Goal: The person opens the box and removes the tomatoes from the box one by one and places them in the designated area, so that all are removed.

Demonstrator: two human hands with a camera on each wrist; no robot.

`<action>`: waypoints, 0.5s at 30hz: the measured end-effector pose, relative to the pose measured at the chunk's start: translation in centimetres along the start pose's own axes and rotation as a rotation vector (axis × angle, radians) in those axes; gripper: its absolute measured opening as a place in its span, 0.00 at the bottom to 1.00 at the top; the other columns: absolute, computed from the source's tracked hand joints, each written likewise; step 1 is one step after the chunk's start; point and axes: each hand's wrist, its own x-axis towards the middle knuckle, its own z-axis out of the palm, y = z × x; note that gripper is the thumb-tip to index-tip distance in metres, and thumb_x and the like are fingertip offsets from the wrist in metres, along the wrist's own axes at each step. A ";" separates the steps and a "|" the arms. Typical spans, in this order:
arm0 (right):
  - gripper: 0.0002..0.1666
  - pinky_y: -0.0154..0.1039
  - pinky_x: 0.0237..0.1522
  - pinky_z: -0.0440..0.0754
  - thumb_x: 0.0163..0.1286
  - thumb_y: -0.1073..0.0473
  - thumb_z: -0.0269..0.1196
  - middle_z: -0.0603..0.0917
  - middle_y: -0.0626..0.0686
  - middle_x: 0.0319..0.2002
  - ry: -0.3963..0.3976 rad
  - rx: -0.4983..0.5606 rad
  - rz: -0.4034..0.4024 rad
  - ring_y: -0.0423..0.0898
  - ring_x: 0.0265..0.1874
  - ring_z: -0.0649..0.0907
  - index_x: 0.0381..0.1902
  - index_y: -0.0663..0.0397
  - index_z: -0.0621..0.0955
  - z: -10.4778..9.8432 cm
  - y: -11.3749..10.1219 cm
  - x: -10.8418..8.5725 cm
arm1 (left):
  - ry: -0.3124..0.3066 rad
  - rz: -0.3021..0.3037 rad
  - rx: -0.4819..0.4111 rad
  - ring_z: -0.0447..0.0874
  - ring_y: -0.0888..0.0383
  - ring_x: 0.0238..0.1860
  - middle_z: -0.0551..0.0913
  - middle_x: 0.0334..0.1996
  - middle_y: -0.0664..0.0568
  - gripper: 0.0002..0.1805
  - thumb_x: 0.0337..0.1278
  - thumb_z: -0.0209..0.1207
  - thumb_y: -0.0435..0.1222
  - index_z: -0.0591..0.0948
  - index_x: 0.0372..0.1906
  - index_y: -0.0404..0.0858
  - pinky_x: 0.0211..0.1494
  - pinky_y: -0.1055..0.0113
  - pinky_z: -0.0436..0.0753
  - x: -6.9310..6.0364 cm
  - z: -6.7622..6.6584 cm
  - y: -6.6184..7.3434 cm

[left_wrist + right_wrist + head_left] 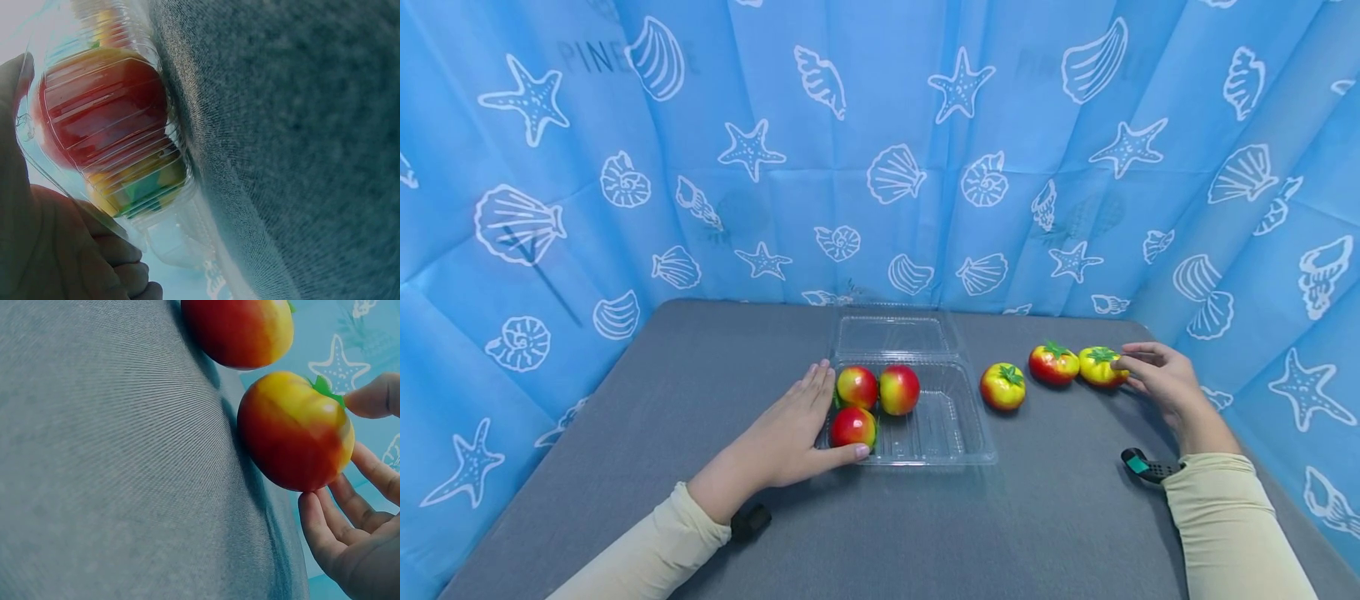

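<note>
A clear plastic clamshell box sits with its lid laid back, holding three red-and-yellow toy tomatoes in its left part. My left hand rests along the box's left and front edges, fingers straight, thumb at the front rim. In the left wrist view a tomato shows through the ribbed wall. At the right, my right hand reaches a yellow-topped toy tomato with green leaves. In the right wrist view, its loosely bent fingers are spread beside that tomato, thumb near the leaves.
Two more toy tomatoes stand between box and right hand: one near the box, another beside the reached one. A grey cloth covers the table. Behind hangs a blue curtain with white shells and starfish.
</note>
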 end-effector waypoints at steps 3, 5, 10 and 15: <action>0.25 0.27 0.47 0.88 0.77 0.48 0.65 0.73 0.54 0.63 0.018 -0.014 -0.001 0.38 0.53 0.76 0.64 0.53 0.75 0.0 0.1 0.0 | -0.002 -0.003 -0.001 0.41 0.45 0.89 0.42 0.88 0.45 0.68 0.57 0.48 0.82 0.50 0.87 0.38 0.87 0.44 0.57 0.0 0.0 0.0; 0.25 0.31 0.50 0.89 0.77 0.48 0.64 0.74 0.53 0.62 0.032 -0.035 0.001 0.38 0.53 0.77 0.64 0.53 0.76 0.0 0.1 0.0 | -0.002 -0.004 -0.001 0.41 0.45 0.89 0.42 0.88 0.45 0.68 0.57 0.49 0.82 0.50 0.87 0.38 0.87 0.44 0.57 0.0 0.0 0.0; 0.22 0.37 0.53 0.90 0.77 0.47 0.63 0.76 0.46 0.56 0.079 -0.051 0.008 0.36 0.50 0.76 0.61 0.51 0.78 -0.1 -0.2 -0.2 | -0.001 -0.001 -0.003 0.41 0.44 0.89 0.43 0.88 0.45 0.67 0.57 0.49 0.81 0.50 0.87 0.38 0.87 0.44 0.58 -0.1 0.0 0.0; 0.15 0.27 0.44 0.87 0.76 0.48 0.63 0.76 0.38 0.47 0.122 -0.024 0.000 0.32 0.45 0.76 0.55 0.44 0.79 -0.1 -0.3 -0.2 | 0.000 0.001 -0.002 0.42 0.44 0.89 0.43 0.88 0.45 0.67 0.57 0.49 0.81 0.50 0.87 0.38 0.86 0.44 0.58 0.0 0.0 0.0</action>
